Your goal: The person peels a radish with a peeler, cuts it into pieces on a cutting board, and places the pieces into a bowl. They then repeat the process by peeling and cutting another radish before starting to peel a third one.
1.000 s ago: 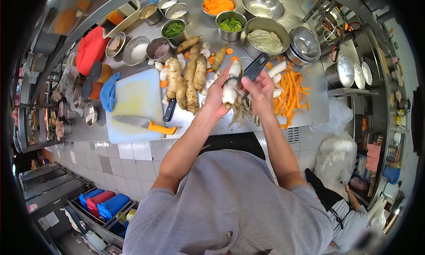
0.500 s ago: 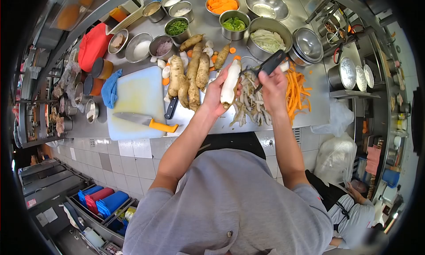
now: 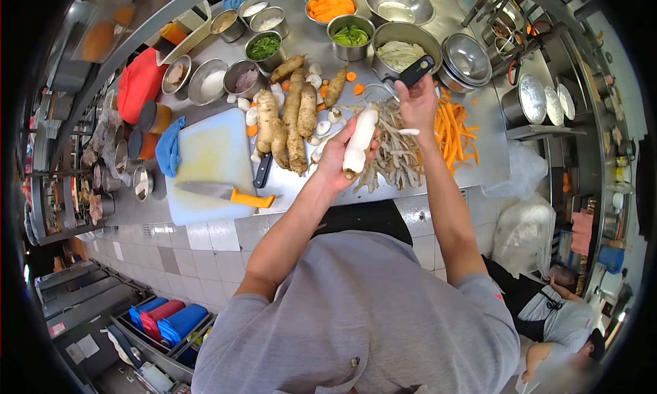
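My left hand [image 3: 334, 160] is wrapped round a peeled white root vegetable [image 3: 361, 142], which still shows a brown tip at its near end. In my right hand [image 3: 419, 108] is a black-handled peeler [image 3: 415, 72], raised beyond the root's far end and apart from it. A pale strip [image 3: 409, 131] shows beside the right wrist. Below both hands lies a heap of greyish-brown peelings [image 3: 397, 154], with orange carrot peelings [image 3: 452, 137] to its right. Several unpeeled brown roots [image 3: 294, 124] lie left of my left hand, among small white and orange pieces.
A white cutting board [image 3: 212, 137] at left bears a yellow-handled knife [image 3: 252, 199]; a black-handled knife [image 3: 263, 171] lies beside it. Metal bowls of carrot slices [image 3: 331, 9], chopped greens [image 3: 263, 48] and cabbage [image 3: 398, 56] line the back. A co-worker [image 3: 568, 319] is at lower right.
My right hand and the peeler have moved up and away from the root. The root has tilted slightly in my left hand. The whole view has shifted a little.
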{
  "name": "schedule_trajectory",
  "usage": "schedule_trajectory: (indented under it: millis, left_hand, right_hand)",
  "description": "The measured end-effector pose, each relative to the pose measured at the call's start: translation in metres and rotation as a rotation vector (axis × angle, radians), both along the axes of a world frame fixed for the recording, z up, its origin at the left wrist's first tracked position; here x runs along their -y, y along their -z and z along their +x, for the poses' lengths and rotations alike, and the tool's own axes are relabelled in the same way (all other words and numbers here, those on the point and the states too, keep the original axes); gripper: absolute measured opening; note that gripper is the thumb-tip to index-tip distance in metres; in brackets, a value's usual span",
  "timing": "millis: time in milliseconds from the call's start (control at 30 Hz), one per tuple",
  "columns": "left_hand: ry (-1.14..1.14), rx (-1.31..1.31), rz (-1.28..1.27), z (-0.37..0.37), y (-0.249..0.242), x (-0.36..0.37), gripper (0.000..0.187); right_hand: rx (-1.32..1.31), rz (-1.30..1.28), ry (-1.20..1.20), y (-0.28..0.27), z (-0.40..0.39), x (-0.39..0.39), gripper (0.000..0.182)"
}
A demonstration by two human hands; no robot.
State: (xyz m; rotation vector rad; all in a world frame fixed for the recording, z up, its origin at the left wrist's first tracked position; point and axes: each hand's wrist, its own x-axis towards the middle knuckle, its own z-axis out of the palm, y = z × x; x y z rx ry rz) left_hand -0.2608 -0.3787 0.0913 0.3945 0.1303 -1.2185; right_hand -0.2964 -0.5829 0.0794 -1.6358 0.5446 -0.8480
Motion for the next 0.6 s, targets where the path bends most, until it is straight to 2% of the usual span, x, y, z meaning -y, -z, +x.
schedule_trajectory:
  millis: [33, 133, 167, 267, 300, 367, 467, 600]
  left_hand:
    - [-0.013, 0.0, -0.007, 0.001, -0.004, -0.001, 0.045]
    - [-0.072, 0.031, 0.056, 0.012, -0.003, -0.004, 0.046]
    - [-0.09, 0.044, 0.095, 0.017, -0.001, -0.005, 0.047]
    - [-0.116, 0.063, 0.11, 0.025, 0.0, -0.005, 0.046]
    - [-0.154, 0.13, 0.124, 0.024, -0.001, -0.003, 0.045]
    - [-0.182, 0.087, 0.208, 0.021, -0.003, 0.002, 0.044]
    - [-0.178, 0.04, 0.222, 0.013, -0.016, 0.005, 0.043]
    - [-0.042, 0.032, 0.083, 0.009, 0.006, -0.002, 0.044]
  right_hand:
    - [-0.076, -0.132, 0.077, 0.002, 0.002, 0.006, 0.025]
    - [0.043, -0.103, 0.114, -0.016, -0.01, -0.005, 0.027]
    - [0.197, 0.039, 0.017, -0.023, -0.014, -0.015, 0.03]
    - [0.253, 0.34, -0.31, -0.025, -0.043, -0.051, 0.035]
    - [0.274, 0.384, -0.363, -0.029, -0.049, -0.07, 0.036]
    - [0.313, 0.47, -0.465, -0.036, -0.055, -0.101, 0.038]
    - [0.254, 0.493, -0.474, -0.036, -0.048, -0.094, 0.039]
    - [0.146, 0.378, -0.293, -0.014, -0.016, -0.043, 0.026]
